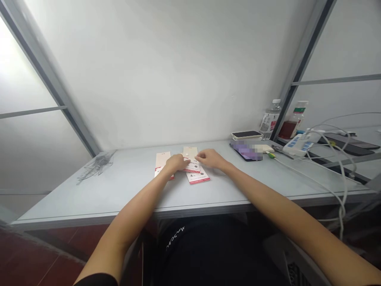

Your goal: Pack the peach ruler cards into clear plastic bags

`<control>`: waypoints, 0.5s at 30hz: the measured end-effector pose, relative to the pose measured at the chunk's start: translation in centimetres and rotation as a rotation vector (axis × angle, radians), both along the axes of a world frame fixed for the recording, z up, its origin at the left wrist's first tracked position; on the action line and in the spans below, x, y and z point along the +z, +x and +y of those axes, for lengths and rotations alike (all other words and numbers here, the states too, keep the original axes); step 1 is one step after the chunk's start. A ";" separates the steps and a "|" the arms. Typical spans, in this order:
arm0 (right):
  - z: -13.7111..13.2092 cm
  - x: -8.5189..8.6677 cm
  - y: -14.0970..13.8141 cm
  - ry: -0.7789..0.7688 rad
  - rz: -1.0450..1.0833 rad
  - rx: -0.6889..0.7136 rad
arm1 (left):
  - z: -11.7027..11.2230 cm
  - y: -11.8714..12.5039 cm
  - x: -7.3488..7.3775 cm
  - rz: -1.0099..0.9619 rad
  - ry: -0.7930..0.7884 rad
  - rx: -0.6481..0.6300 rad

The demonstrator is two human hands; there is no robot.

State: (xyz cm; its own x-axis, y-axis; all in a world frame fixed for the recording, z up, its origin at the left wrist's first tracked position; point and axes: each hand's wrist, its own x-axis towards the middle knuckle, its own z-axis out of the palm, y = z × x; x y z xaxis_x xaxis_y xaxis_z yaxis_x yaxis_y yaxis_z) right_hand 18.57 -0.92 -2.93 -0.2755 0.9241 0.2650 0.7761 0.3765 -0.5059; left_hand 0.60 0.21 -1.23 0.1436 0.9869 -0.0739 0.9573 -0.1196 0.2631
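Though their small print is too fine to read, three cream paper slips (190,153) with red bands lie on a smooth, pale grey table (127,178), the middle one overlapping the slip nearest the person. The left hand (176,162) sits on the middle slip's left edge, fingers pressed together and curled down, their tips hidden behind the knuckles, so any pinch cannot be told. The right hand (208,158) reaches the same slip from the right, fingers loosely together, and its fingertips (197,156) touch or nearly touch the paper. Well right of the middle slip lies a dark phone (246,135) in a pale case, beside a pixel-blurred object (245,150). Farther right stand a clear plastic bottle (270,120) and a white power strip (297,145) trailing white cables (333,174).
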 end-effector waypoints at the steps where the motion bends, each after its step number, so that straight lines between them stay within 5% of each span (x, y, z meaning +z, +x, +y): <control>1: 0.0 0.0 -0.1 -0.003 0.013 0.004 | 0.1 -0.1 0.2 -0.046 0.008 0.006; 9: -0.2 0.8 -0.4 0.153 0.262 -0.204 | 1.1 -0.1 0.7 -0.621 0.182 0.076; 12: -0.2 0.9 -0.6 0.080 0.440 -0.287 | 0.7 0.3 0.8 -0.786 0.239 0.057; 15: -0.2 0.9 -1.1 -0.118 0.672 -0.182 | 0.0 0.8 0.8 -0.902 0.262 -0.024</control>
State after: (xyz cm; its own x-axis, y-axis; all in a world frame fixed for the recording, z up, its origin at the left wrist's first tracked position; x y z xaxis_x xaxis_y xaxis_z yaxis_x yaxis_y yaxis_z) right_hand 17.52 -1.08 -2.02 0.0741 0.9729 0.2190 0.3266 0.1838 -0.9271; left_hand 1.45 0.17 -0.39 0.0592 0.9522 0.2997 0.4016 -0.2976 0.8661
